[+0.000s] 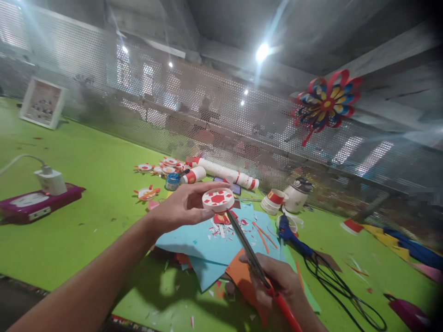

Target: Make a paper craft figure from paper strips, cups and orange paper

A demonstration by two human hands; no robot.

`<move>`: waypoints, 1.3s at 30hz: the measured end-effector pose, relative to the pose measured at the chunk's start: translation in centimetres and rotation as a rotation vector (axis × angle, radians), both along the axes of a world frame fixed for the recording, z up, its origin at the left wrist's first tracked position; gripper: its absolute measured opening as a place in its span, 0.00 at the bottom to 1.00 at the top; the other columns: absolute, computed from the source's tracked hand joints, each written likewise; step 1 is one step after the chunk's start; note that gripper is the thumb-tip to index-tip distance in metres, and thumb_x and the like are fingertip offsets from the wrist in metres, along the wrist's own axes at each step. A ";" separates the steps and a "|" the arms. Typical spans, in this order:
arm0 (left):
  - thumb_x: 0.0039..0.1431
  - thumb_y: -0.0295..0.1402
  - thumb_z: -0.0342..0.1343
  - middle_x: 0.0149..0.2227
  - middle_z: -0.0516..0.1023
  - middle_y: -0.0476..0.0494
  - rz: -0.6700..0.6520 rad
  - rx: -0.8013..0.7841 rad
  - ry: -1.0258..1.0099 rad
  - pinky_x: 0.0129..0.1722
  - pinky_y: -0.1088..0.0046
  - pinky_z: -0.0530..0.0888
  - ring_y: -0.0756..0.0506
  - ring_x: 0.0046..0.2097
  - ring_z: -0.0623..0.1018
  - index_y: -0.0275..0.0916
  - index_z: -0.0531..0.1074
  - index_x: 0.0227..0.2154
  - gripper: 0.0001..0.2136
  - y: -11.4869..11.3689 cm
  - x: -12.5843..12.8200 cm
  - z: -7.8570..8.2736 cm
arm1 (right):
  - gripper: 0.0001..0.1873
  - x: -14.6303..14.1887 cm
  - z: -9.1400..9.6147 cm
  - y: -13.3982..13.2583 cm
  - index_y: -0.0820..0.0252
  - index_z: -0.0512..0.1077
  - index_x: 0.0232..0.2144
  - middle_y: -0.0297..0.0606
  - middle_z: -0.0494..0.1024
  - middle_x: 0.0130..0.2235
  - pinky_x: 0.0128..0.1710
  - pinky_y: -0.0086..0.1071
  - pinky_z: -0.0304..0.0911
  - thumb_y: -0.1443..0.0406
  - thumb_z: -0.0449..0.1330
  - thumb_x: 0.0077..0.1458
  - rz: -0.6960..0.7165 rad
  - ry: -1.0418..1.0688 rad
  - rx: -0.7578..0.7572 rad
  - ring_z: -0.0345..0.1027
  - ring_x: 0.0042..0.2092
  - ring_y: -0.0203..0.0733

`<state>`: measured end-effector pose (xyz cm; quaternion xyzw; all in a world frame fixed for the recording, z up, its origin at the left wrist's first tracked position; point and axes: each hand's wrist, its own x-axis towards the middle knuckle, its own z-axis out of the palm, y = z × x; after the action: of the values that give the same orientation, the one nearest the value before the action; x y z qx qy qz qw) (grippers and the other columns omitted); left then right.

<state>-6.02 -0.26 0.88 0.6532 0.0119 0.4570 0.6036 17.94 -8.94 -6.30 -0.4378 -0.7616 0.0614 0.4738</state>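
Observation:
My left hand pinches a shallow white disc with red patches on its face, thumb below and fingers behind. It looks like a cut-off paper cup base. My right hand grips red-handled scissors, their blades together as far as I can see. The blade tips point up at the disc's lower right rim; whether they touch it I cannot tell. Beneath lie light blue paper sheets strewn with small red and white scraps. An orange sheet is partly behind my right hand.
At right are a blue glue gun with a coiled black cable, a cut paper cup and a pale jug. Behind lie stacked cups, small finished discs and a blue-lidded jar. A purple power strip sits left.

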 end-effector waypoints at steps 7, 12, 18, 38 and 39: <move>0.51 0.25 0.60 0.49 0.77 0.35 0.039 0.033 0.021 0.54 0.61 0.68 0.40 0.52 0.74 0.38 0.68 0.53 0.24 -0.3 -0.2 0.2 | 0.12 0.8 0.2 -0.1 0.60 0.79 0.32 0.34 0.73 0.20 0.21 0.24 0.65 0.71 0.57 0.47 0.023 -0.145 0.037 0.68 0.21 0.35; 0.50 0.25 0.61 0.52 0.74 0.34 0.068 0.041 0.061 0.54 0.58 0.68 0.39 0.52 0.74 0.38 0.67 0.55 0.26 -0.7 -0.8 0.6 | 0.11 1.1 0.4 -0.3 0.59 0.80 0.32 0.35 0.72 0.19 0.19 0.23 0.63 0.67 0.57 0.49 0.053 -0.099 -0.062 0.67 0.21 0.36; 0.51 0.26 0.59 0.56 0.70 0.36 0.051 0.080 0.033 0.54 0.62 0.68 0.38 0.55 0.70 0.39 0.67 0.54 0.25 -0.8 -1.7 0.7 | 0.09 1.3 0.2 0.2 0.57 0.80 0.29 0.35 0.73 0.19 0.23 0.25 0.66 0.64 0.60 0.46 0.070 -0.110 -0.093 0.69 0.22 0.37; 0.44 0.24 0.65 0.50 0.75 0.34 0.076 0.020 0.081 0.49 0.61 0.72 0.40 0.49 0.76 0.37 0.72 0.49 0.25 -0.4 -1.8 0.8 | 0.10 1.1 1.0 -0.6 0.59 0.79 0.31 0.36 0.75 0.24 0.25 0.26 0.67 0.68 0.58 0.48 0.107 -0.111 -0.053 0.69 0.23 0.37; 0.44 0.24 0.64 0.50 0.76 0.35 0.075 0.028 0.082 0.49 0.61 0.72 0.40 0.49 0.75 0.37 0.72 0.49 0.25 -0.4 -1.8 0.8 | 0.10 1.2 0.9 -0.6 0.59 0.79 0.32 0.36 0.75 0.24 0.24 0.26 0.67 0.68 0.58 0.48 0.111 -0.108 -0.060 0.68 0.23 0.36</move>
<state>-7.79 -0.67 1.66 0.6790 0.0548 0.4522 0.5758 19.14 -9.53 -5.39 -0.4118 -0.8070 0.0865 0.4145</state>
